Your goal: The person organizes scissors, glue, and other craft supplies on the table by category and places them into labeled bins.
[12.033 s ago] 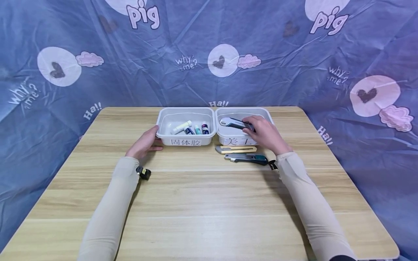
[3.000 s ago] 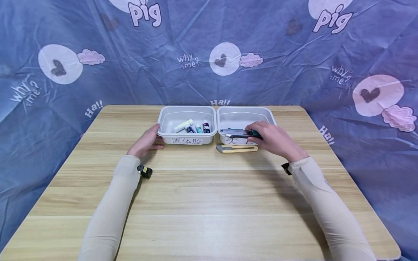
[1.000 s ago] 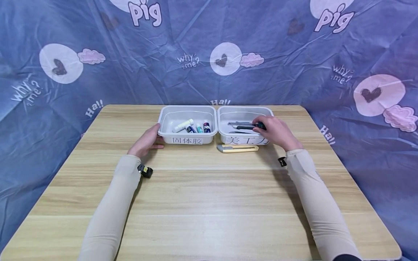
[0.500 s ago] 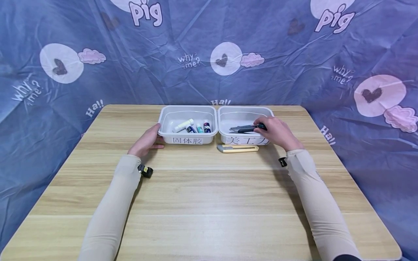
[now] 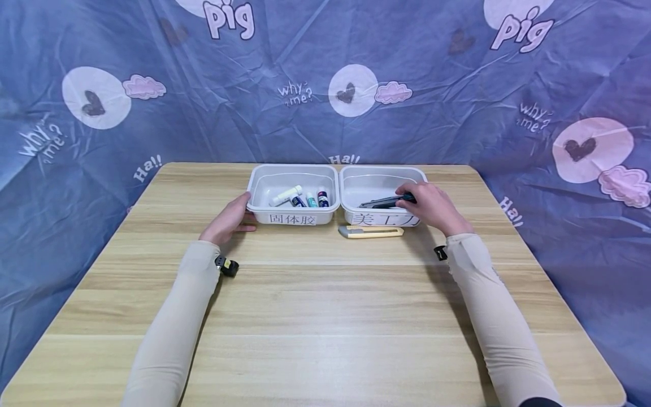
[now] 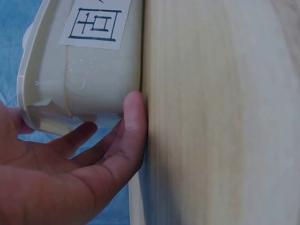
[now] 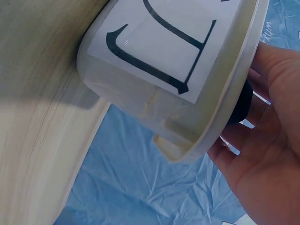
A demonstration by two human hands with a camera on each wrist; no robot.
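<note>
My right hand (image 5: 429, 208) holds a dark box cutter (image 5: 381, 202) by its handle end, low inside the right white bin (image 5: 368, 180). In the right wrist view, the cutter's dark end (image 7: 242, 104) shows between the fingers beyond the bin's rim. Another knife lying under it cannot be made out clearly. A yellow box cutter (image 5: 373, 232) lies on the table in front of that bin. My left hand (image 5: 226, 219) rests at the left end of the left white bin (image 5: 258, 217); the left wrist view shows its fingers (image 6: 135, 122) loosely extended along the bin's side.
Inside the left bin lie several glue sticks, one of them pale yellow (image 5: 286, 196). Both bins stand side by side at the back of the wooden table (image 5: 325, 305), with paper labels on their fronts. A blue patterned cloth (image 5: 244, 113) hangs behind.
Earlier my right hand held a grey box cutter over the right bin. It then took the dark cutter from the table, and has lowered and tilted it inside the bin. My left hand stayed put.
</note>
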